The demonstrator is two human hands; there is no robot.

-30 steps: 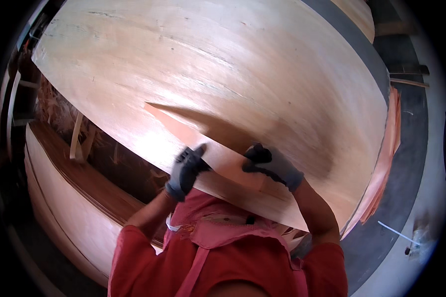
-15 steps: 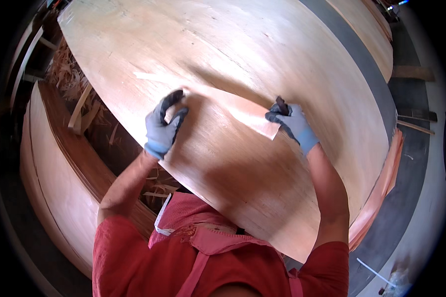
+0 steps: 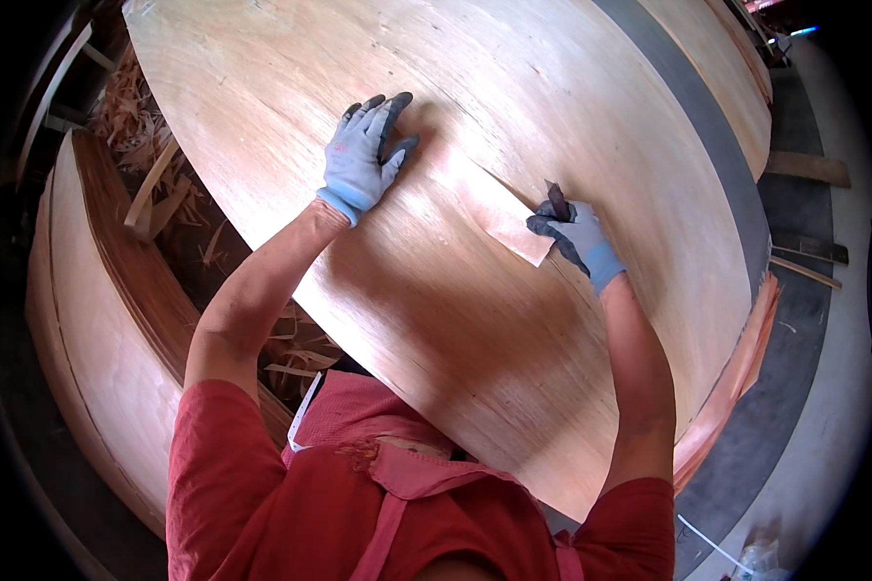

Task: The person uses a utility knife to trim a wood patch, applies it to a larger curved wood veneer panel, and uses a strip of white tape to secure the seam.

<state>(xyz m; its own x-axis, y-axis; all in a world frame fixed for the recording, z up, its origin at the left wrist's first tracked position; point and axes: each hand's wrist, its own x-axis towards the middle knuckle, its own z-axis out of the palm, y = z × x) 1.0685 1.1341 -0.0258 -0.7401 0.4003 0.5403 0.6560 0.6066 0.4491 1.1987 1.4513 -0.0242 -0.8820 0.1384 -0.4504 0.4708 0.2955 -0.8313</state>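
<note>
Head view showed two gloved hands above a large, pale wooden sheet (image 3: pixel 436 358), which filled most of the middle. On this sheet lay a thin strip of veneer (image 3: pixel 502 221), of a light pinkish colour, placed slantwise between the two hands. Its lower right end had a straight edge; its upper end became pale near the left hand, and I could not tell exactly where it finished.

The left hand (image 3: pixel 363 160) was spread over the sheet, with its palm down and its fingers and thumb apart, and it did not grasp any object. Its thumb was near the upper end of the strip.

The right hand (image 3: pixel 576 237) was closed around a dark, pointed tool (image 3: pixel 558 201), whose tip stood out above the fingers. This hand was at the right edge of the strip, near its lower end, but whether it also pinched the strip could not be seen clearly.

A grey band (image 3: pixel 693 107) ran beyond the sheet at the upper right. To the left were a stack of wooden sheets (image 3: pixel 97 339) and a heap of curled shavings (image 3: pixel 131 121).
</note>
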